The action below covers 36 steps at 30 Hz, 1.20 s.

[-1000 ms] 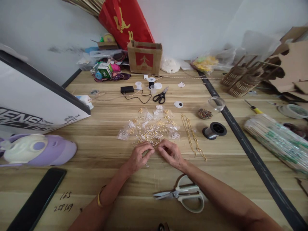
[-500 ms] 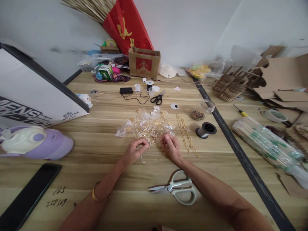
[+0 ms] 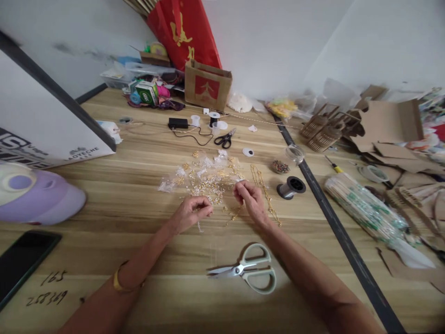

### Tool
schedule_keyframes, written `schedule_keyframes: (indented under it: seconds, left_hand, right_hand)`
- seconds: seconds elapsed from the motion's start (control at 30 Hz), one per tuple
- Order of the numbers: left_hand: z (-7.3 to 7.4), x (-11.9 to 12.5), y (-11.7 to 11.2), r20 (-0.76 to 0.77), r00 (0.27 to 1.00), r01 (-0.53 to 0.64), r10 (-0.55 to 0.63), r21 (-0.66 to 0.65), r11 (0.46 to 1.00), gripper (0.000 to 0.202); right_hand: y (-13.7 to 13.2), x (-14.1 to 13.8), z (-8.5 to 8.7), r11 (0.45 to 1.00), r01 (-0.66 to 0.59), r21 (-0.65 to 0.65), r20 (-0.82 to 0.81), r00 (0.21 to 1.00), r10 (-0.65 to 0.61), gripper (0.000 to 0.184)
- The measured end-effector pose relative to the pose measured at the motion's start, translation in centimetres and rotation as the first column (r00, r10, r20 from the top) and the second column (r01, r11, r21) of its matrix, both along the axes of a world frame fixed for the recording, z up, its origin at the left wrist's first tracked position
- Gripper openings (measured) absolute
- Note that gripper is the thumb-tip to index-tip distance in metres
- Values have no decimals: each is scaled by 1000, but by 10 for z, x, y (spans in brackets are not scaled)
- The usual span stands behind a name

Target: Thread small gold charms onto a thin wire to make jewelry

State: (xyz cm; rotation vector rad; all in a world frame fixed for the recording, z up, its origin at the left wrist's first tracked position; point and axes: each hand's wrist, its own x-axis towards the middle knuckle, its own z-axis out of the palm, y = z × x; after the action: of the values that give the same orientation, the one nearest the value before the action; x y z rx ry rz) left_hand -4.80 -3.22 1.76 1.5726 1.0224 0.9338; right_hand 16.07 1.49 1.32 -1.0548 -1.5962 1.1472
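Observation:
My left hand [image 3: 193, 212] is closed in a pinch at the near edge of a pile of small gold and clear beads [image 3: 210, 189]. Whatever its fingertips hold is too small to make out. A short silvery chain [image 3: 200, 227] shows just below that hand. To the right, my right hand [image 3: 251, 198] is also pinched, with its fingertips by the pile and their contents unclear. Small gold pieces [image 3: 232, 214] lie between the hands. Beyond my right wrist stretches a gold beaded chain [image 3: 262, 185]. White-handled scissors [image 3: 248, 269] rest partly spread nearer me.
A wire spool [image 3: 291, 187] and a heap of mixed beads [image 3: 280, 167] are right of the gold chain. Black-handled scissors [image 3: 225, 139] lie behind the pile. Wrapped sticks [image 3: 365, 208] sit far right, a phone [image 3: 26, 260] at left, and a paper bag [image 3: 207, 86] at the back.
The view has turned slightly right, so most things sit further left. My right hand has drawn away from my left, widening the gap between them. Both stay pinched.

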Motion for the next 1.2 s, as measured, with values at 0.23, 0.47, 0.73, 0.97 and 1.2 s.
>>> schedule_keyframes:
  seconds: [0.23, 0.47, 0.73, 0.97, 1.2]
  left_hand:
    - [-4, -3, 3, 2, 1000, -28, 28, -3, 1000, 23]
    - [-8, -6, 5, 14, 999, -33, 33, -28, 999, 21]
    - [-6, -7, 5, 35, 998, -48, 49, -13, 999, 22]
    - [-7, -7, 4, 32, 997, -63, 64, -17, 998, 21]
    - [-9, -9, 5, 40, 996, -73, 74, -20, 997, 20]
  right_hand:
    - [4, 27, 36, 897, -426, 118, 640, 724, 259, 10]
    - [-4, 20, 36, 837, -546, 40, 870, 431, 239, 13]
    - [-6, 12, 29, 825, -564, 22, 911, 351, 216, 11]
    - [-13, 2, 28, 806, -592, 2, 912, 331, 241, 11]
    - [-8, 17, 37, 808, -586, 58, 878, 415, 238, 13]
